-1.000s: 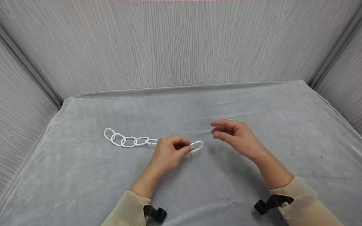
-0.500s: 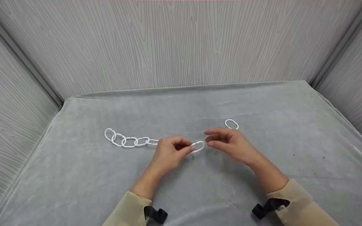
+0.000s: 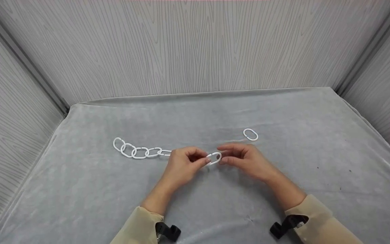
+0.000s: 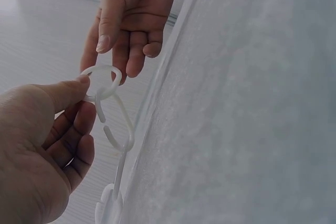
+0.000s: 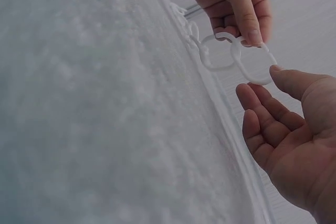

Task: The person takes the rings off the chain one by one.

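Note:
A white plastic chain point(image 3: 140, 158) of several oval links trails to the left across the cloth. My left hand point(image 3: 181, 166) pinches its right end link point(image 3: 220, 157) between thumb and index finger. In the left wrist view, the next to last link point(image 4: 128, 121) hangs from that end link and shows a gap in its side. My right hand point(image 3: 251, 161) has its thumb and index finger spread at the free end of the link. From the right wrist, the thumb tip point(image 5: 276, 69) sits right at the link's edge, the other fingers loosely bent below.
A single white oval link point(image 3: 257, 136) lies on the grey cloth point(image 3: 195, 115) beyond my right hand. Wood-patterned panels point(image 3: 195, 47) rise behind the table and at both sides. Small dark specks dot the cloth at right. Black wrist mounts point(image 3: 168, 232) stick out from the sleeves.
My right hand has come left and toward me, up to the end link, uncovering the loose link behind it. The left hand keeps its pinch nearly in place.

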Demonstrator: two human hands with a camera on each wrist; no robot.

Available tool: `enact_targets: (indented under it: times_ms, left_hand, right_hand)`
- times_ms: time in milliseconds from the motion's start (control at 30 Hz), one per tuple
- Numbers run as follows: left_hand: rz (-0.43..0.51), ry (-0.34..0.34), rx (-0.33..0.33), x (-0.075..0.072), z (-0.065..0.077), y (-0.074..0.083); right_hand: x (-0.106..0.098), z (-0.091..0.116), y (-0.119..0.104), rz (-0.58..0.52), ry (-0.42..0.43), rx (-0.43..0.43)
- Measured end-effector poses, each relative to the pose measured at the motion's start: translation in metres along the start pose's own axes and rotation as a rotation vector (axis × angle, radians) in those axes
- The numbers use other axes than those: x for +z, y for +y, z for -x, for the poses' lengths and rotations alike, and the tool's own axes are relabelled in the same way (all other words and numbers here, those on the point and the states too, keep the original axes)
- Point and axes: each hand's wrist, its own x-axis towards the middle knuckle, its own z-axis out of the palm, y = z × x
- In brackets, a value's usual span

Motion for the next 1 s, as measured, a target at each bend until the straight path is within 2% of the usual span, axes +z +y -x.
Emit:
enact_targets:
  times_ms: [400, 1000]
  left_hand:
    - [0.014, -0.018, -0.003, -0.0004, -0.0001, -0.0021]
    - [0.021, -0.023, -0.019, -0.0009, -0.0003, -0.0021]
  right_hand:
    - [0.0009, 0.0019, 0.0007, -0.001, -0.004, 0.058]
    - [0.0024, 0.0020, 0.0039, 0.011, 0.026, 0.013]
